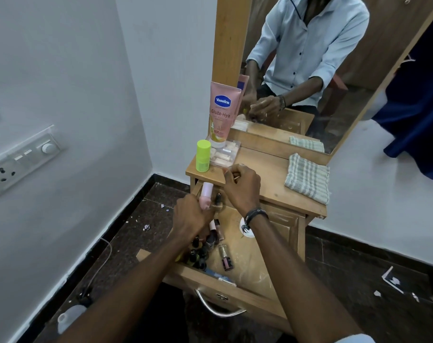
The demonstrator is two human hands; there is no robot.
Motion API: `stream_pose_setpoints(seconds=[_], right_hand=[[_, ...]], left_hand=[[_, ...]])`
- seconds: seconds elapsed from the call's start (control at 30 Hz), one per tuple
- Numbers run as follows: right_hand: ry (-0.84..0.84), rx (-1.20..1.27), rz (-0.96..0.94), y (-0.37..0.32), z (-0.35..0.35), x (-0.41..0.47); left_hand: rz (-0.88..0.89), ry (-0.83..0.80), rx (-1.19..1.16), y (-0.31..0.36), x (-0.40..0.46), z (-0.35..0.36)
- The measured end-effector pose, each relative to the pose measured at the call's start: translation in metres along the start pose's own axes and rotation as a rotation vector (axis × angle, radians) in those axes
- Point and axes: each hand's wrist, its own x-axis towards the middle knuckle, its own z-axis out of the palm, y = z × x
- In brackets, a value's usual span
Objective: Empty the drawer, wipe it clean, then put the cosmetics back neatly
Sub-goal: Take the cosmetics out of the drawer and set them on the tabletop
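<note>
Lifting cosmetics out of the open drawer [250,263] looks like the step in hand: the left hand [193,216] grips a pale pink bottle [206,195] above the drawer's back end, while the right hand [242,188], just beyond the drawer over the worktop [267,174], pinches something small I cannot identify. Nail-polish bottles [203,251] lie crowded against the drawer's left side. Reaching back into that cluster could topple or scatter them.

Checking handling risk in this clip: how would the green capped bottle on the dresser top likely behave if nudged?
The green bottle stands upright, tall and narrow, so a nudge could probably tip it. Its round body would likely roll afterwards. It stands near the left edge of the dresser top, so it may fall off.
</note>
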Motion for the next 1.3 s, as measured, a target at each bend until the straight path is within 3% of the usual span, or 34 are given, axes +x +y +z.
stream_pose_setpoints(seconds=[0.13,0.27,0.37,0.6,0.83,1.3], right_hand=[[-0.044,0.04,0.048,0.016,-0.013,-0.007],[-0.339,0.198,0.113,0.026,-0.025,-0.008],[-0.447,0.174,0.066,0.027,-0.029,-0.003],[-0.42,0.147,0.015,0.018,-0.02,0.015],[-0.19,-0.073,-0.065,-0.006,-0.009,0.039],[-0.184,-0.148,-0.071,-0.005,0.008,0.051]], left_hand=[[0.109,0.073,-0.117,0.0,-0.009,-0.004],[0.136,0.022,-0.485,0.008,-0.005,0.0],[0.108,-0.021,-0.701,0.016,0.003,0.005],[0.124,-0.029,-0.835,0.023,0.013,0.0],[0.192,0.031,-0.578,-0.001,0.011,-0.002],[0.154,0.001,-0.415,-0.031,0.014,-0.002]])
